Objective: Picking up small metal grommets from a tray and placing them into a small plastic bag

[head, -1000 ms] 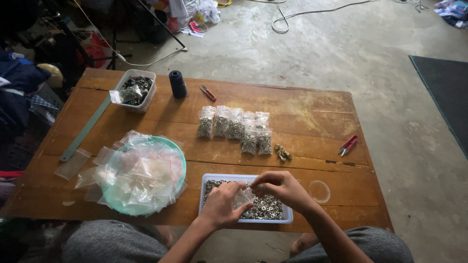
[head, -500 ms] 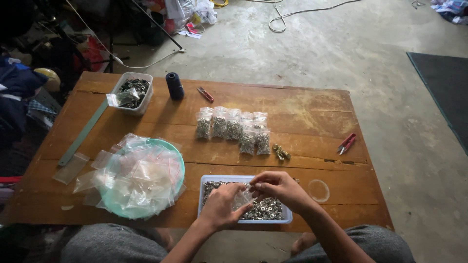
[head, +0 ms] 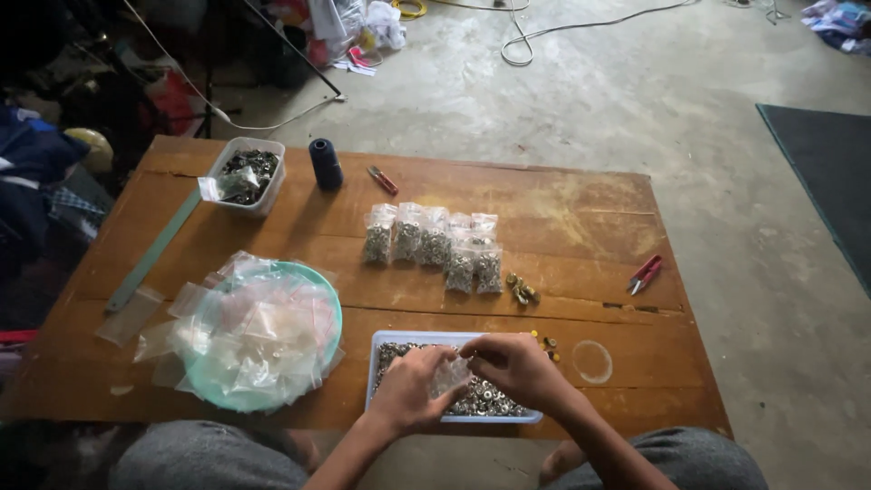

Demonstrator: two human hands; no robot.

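Observation:
My left hand point(head: 410, 390) and my right hand point(head: 517, 367) meet over a white rectangular tray point(head: 381, 345) full of small metal rings at the table's near edge. Between them they hold a small clear plastic bag point(head: 451, 376) just above the rings. Both hands pinch the bag. Farther back on the wooden table point(head: 562, 209) lies a row of several filled small bags point(head: 434, 243). A green bowl point(head: 332, 304) heaped with empty clear bags sits left of the tray.
At the back left stand a second white tub of metal parts point(head: 243, 172), a dark thread spool point(head: 325, 163) and a red tool point(head: 382, 180). Red snips point(head: 644, 273) lie at the right, a clear round lid point(head: 592, 361) beside the tray, a green ruler point(head: 154, 249) on the left.
The hands stay over the tray with the small bag; only the fingers shift slightly. Nothing else on the table has moved.

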